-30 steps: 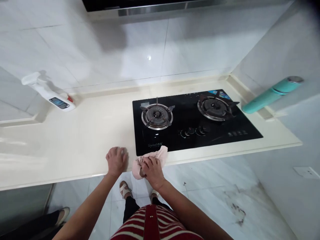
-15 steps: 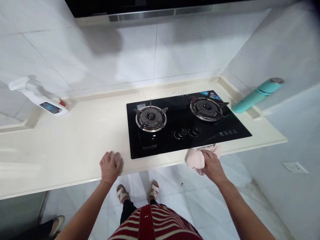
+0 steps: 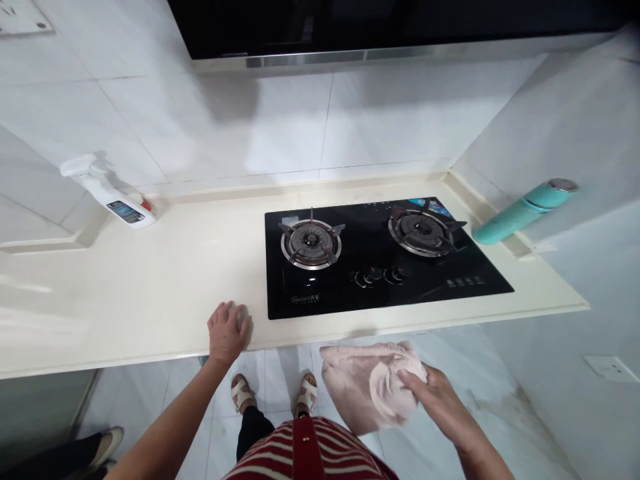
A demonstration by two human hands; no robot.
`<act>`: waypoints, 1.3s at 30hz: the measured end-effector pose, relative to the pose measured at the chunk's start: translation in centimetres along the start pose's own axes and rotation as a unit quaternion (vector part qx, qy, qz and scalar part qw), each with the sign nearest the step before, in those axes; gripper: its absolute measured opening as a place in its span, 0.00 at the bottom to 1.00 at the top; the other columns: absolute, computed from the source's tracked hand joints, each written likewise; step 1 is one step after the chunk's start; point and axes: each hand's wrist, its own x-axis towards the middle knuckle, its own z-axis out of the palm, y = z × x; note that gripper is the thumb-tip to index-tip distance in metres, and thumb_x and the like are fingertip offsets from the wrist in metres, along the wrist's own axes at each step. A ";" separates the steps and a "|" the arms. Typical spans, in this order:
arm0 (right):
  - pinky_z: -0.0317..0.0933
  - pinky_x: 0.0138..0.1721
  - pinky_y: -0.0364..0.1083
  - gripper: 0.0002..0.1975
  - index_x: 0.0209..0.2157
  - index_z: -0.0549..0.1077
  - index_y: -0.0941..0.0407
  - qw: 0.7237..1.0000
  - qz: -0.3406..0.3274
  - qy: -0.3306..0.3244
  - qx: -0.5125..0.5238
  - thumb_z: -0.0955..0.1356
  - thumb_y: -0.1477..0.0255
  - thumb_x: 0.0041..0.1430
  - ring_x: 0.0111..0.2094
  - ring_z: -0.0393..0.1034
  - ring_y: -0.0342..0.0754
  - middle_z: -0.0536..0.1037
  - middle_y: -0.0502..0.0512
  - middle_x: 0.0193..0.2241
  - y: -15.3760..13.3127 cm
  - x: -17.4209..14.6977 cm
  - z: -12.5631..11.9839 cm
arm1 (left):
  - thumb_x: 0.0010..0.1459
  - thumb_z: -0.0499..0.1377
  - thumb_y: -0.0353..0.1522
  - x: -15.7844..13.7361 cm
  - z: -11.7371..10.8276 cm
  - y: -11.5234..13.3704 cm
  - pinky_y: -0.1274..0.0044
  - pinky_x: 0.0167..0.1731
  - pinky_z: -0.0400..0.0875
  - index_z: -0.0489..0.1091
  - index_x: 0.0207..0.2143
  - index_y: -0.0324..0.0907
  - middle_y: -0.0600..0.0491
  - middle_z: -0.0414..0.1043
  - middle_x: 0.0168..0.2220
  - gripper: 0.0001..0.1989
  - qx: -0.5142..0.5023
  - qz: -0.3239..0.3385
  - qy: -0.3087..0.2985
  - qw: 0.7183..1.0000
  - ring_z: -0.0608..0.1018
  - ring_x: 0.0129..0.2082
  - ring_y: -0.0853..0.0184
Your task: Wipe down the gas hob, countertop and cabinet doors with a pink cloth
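Observation:
My right hand (image 3: 435, 393) grips a pale pink cloth (image 3: 357, 380) by its right side, in front of the counter's edge and over the floor. The cloth hangs spread out, with brownish stains and some motion blur. On the cream countertop (image 3: 190, 287), my left hand (image 3: 229, 330) rests near the front edge with its fingers stretched out and nothing in it. To its right lies the black glass gas stove (image 3: 345, 293), with a left burner (image 3: 311, 244) and a right burner (image 3: 421, 233). Two control knobs (image 3: 383, 275) sit between them.
A white spray bottle (image 3: 113, 197) stands at the back left, a small red item behind it. At the right wall is a tall turquoise cylinder (image 3: 523, 212). A dark range hood (image 3: 375, 33) overhangs the back. Another person's foot (image 3: 107, 445) shows at lower left.
My right hand has drawn the cloth off the counter's front edge, down and toward me, and the bunched cloth has opened out. The left hand stays on the counter; the view has shifted.

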 end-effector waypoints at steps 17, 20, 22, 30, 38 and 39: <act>0.60 0.52 0.60 0.19 0.37 0.78 0.55 0.894 -0.129 0.104 -0.417 0.70 0.56 0.52 0.52 0.66 0.64 0.72 0.63 0.53 -8.9 8.1 -0.2 | 0.63 0.55 0.39 -0.4 0.0 -0.1 0.61 0.58 0.59 0.73 0.50 0.44 0.43 0.68 0.57 0.16 -0.009 -0.003 0.016 1.000 0.64 0.62 0.51; 0.63 0.46 0.55 0.17 0.35 0.78 0.50 0.902 -0.077 -0.021 -0.424 0.64 0.53 0.61 0.45 0.71 0.57 0.77 0.56 0.45 -6.7 8.0 0.3 | 0.63 0.55 0.39 -0.4 0.0 -0.1 0.60 0.58 0.59 0.73 0.50 0.45 0.44 0.68 0.57 0.16 -0.016 -0.007 0.010 1.000 0.64 0.62 0.51; 0.63 0.44 0.51 0.22 0.44 0.76 0.48 0.916 -0.113 0.029 -0.383 0.58 0.52 0.66 0.45 0.71 0.53 0.76 0.54 0.47 -6.0 8.6 0.8 | 0.63 0.55 0.39 -0.5 0.1 -0.1 0.60 0.59 0.59 0.73 0.50 0.45 0.43 0.68 0.57 0.16 -0.016 -0.009 0.007 1.000 0.64 0.62 0.51; 0.53 0.55 0.62 0.35 0.65 0.61 0.47 0.864 -0.088 0.122 -0.480 0.59 0.44 0.64 0.60 0.56 0.67 0.61 0.65 0.62 -6.0 16.3 8.6 | 0.63 0.55 0.39 -0.6 -0.2 0.1 0.59 0.58 0.60 0.72 0.51 0.45 0.43 0.68 0.57 0.16 -0.018 -0.008 0.008 1.000 0.64 0.62 0.51; 0.49 0.51 0.67 0.39 0.64 0.64 0.52 0.828 -0.152 0.172 -0.511 0.62 0.42 0.59 0.56 0.54 0.71 0.57 0.74 0.61 -7.7 17.8 14.2 | 0.63 0.56 0.39 -0.6 -0.2 0.2 0.60 0.59 0.59 0.72 0.50 0.45 0.44 0.68 0.57 0.16 -0.029 -0.016 0.006 0.999 0.64 0.62 0.51; 0.49 0.51 0.67 0.40 0.63 0.65 0.53 0.830 -0.163 0.169 -0.506 0.63 0.42 0.59 0.55 0.55 0.71 0.57 0.75 0.61 -8.2 17.8 15.1 | 0.63 0.55 0.39 -0.6 -0.2 0.2 0.60 0.59 0.59 0.72 0.50 0.45 0.43 0.68 0.57 0.16 -0.028 -0.016 0.007 0.999 0.64 0.62 0.51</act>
